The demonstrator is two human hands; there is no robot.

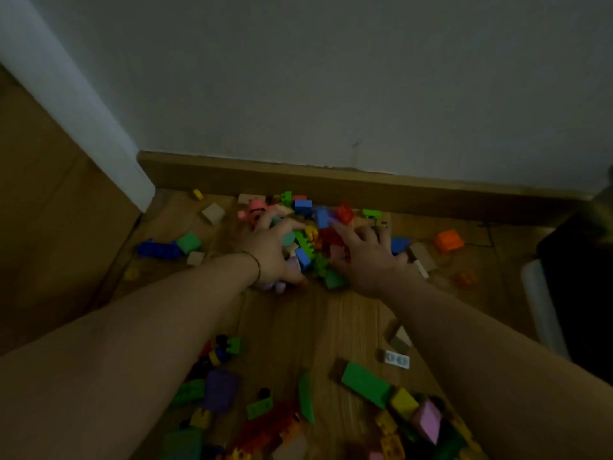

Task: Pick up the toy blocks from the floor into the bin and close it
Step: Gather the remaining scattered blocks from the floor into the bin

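A heap of coloured toy blocks [315, 240] lies on the wooden floor close to the baseboard. My left hand [270, 252] is on the left side of the heap, its fingers and thumb curled round a few blocks, among them a teal round piece [289, 237]. On the right side, my right hand [368, 257] lies with fingers spread flat over red and blue blocks. More blocks [365, 383] are scattered near the bottom of the view, between and under my forearms. A dark container with a pale rim [542, 307], possibly the bin, stands at the right edge.
The wooden baseboard [331, 184] and grey wall close off the far side. A white door frame [83, 107] and a brown door panel are at the left. Loose blocks, such as an orange one [448, 240] and a blue one [156, 249], lie around the heap.
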